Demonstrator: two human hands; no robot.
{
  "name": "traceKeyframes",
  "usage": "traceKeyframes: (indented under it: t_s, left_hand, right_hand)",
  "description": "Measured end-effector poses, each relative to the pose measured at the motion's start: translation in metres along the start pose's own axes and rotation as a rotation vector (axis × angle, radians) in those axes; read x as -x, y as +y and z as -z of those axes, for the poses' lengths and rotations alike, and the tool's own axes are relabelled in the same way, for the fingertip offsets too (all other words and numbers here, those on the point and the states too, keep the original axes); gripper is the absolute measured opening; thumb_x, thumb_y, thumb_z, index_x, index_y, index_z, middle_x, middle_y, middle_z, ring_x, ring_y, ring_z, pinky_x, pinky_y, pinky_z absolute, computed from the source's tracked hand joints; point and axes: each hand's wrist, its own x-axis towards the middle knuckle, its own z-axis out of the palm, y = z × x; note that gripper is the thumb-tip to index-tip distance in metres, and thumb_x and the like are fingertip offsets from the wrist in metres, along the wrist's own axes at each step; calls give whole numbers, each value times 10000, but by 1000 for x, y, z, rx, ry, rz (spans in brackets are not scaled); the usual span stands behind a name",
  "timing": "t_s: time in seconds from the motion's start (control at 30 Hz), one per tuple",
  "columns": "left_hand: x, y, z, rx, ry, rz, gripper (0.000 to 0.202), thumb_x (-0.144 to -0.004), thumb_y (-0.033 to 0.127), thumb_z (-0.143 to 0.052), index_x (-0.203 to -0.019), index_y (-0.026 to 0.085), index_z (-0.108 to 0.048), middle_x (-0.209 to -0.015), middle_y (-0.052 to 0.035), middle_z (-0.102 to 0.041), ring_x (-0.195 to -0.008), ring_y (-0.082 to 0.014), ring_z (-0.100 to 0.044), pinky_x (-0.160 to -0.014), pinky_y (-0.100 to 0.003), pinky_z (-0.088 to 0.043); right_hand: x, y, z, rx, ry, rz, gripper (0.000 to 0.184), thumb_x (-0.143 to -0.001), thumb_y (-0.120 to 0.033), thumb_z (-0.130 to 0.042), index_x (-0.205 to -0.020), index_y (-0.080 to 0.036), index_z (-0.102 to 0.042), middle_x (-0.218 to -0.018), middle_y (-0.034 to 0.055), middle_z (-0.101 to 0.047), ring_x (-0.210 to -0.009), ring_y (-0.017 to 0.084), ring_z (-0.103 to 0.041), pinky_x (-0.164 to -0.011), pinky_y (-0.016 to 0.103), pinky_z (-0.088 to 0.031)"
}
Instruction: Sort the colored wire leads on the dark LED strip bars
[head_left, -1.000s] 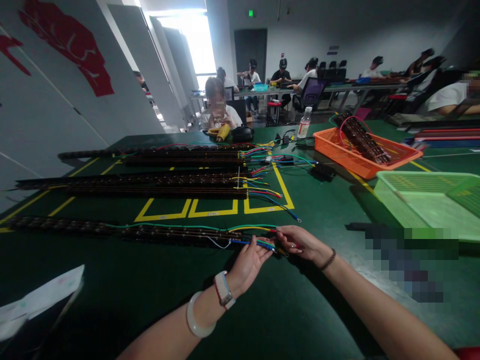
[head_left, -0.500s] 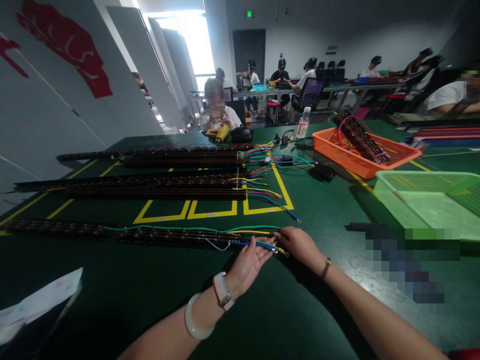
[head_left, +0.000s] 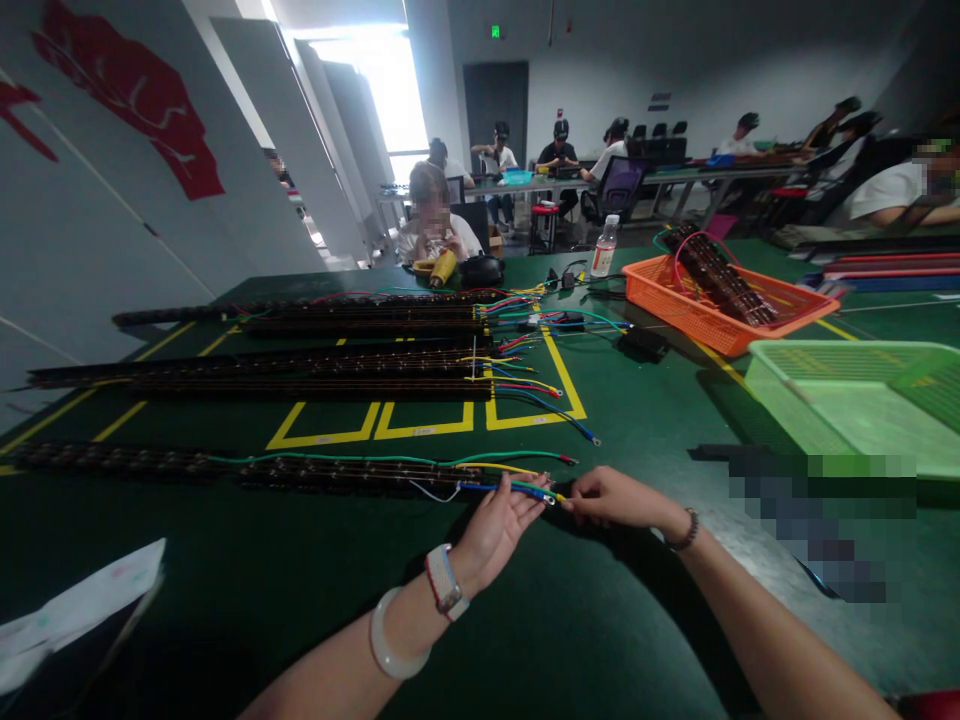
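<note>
Partly hidden: yellow-sleeved terminal (head_left: 561, 499) between pinched right fingers (head_left: 580, 506), wires (head_left: 525, 490) across extended left fingers (head_left: 529, 514).

L grip (head_left: 491, 535) palm up, fingers (head_left: 531, 514) extended; R grip (head_left: 619, 497) palm dn, fingertips (head_left: 571, 505) pinched, nr L.

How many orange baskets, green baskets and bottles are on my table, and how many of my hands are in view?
Orange basket: 1
Green basket: 1
Bottle: 1
Hands, left hand and right hand: 2
Total: 5
</note>
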Motion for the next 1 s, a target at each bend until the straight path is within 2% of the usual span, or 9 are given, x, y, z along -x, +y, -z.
traceKeyframes:
  t_s: [0.07,0.17,0.3,0.4,0.47,0.57,0.73,0.87,1.0]
  left_hand:
    - [0,0,0,-5,0,-10,350,-896,411,-435,-997,120,-601,-1221,-161,-584,-1162,-243,-529,-1048,-427,-347]
    - [1,1,-2,-45,19,-17,380,-884,435,-447,-1004,106,-594,-1156,-172,-619,-1096,-248,-576,-1018,-431,-378]
    - [4,2,-5,-177,35,30,451,-866,495,-441,-902,74,-598,-939,-192,-682,-900,-255,-656,-877,-420,-467]
    - [6,2,-6,-239,35,43,458,-848,530,-447,-823,93,-584,-792,-158,-693,-747,-229,-672,-743,-370,-498]
    - [7,2,-6,-235,39,37,451,-845,535,-450,-795,105,-577,-759,-140,-693,-727,-220,-670,-716,-351,-496]
    - [6,1,-6,-215,40,26,454,-842,542,-450,-787,109,-578,-753,-133,-692,-736,-217,-666,-716,-347,-492]
    - [5,1,-5,-193,29,30,413,-835,518,-487,-798,117,-581,-762,-113,-690,-730,-208,-659,-726,-347,-482]
    - [5,0,-3,-184,22,33,401,-840,501,-493,-786,116,-589,-756,-109,-689,-722,-200,-652,-725,-337,-475]
    - [3,0,-2,-167,6,49,427,-840,519,-479,-803,110,-594,-802,-125,-690,-774,-214,-651,-752,-347,-466]
  right_hand:
    - [-1,-1,-1,-12,45,-3,431,-833,-528,-470,-731,-134,-614,-580,4,-565,-436,73,-463,-417,183,-337]
    - [-3,-2,-2,26,205,-9,420,-855,-504,-431,-723,-142,-600,-562,-9,-537,-437,79,-447,-424,191,-324]
    - [-4,-5,-2,282,416,97,393,-871,-442,-429,-650,-157,-588,-579,1,-545,-515,100,-461,-504,218,-312]
    - [-4,-6,-5,473,503,117,349,-881,-391,-435,-663,-170,-593,-628,17,-576,-566,115,-493,-543,233,-306]
    - [-4,-8,-7,553,532,109,333,-889,-372,-430,-677,-175,-594,-654,24,-589,-589,122,-509,-554,238,-305]
    - [-4,-10,-12,613,515,95,332,-899,-352,-417,-679,-178,-595,-680,32,-604,-611,128,-530,-560,241,-311]
    - [-5,-10,-18,685,343,106,344,-911,-334,-396,-692,-187,-618,-680,42,-632,-588,136,-554,-552,248,-322]
    - [-5,-8,-16,714,344,71,384,-915,-379,-388,-686,-186,-628,-660,54,-638,-578,147,-564,-540,248,-330]
    - [1,-8,-8,424,279,24,459,-904,-472,-389,-640,-167,-609,-582,33,-609,-510,119,-535,-505,225,-350]
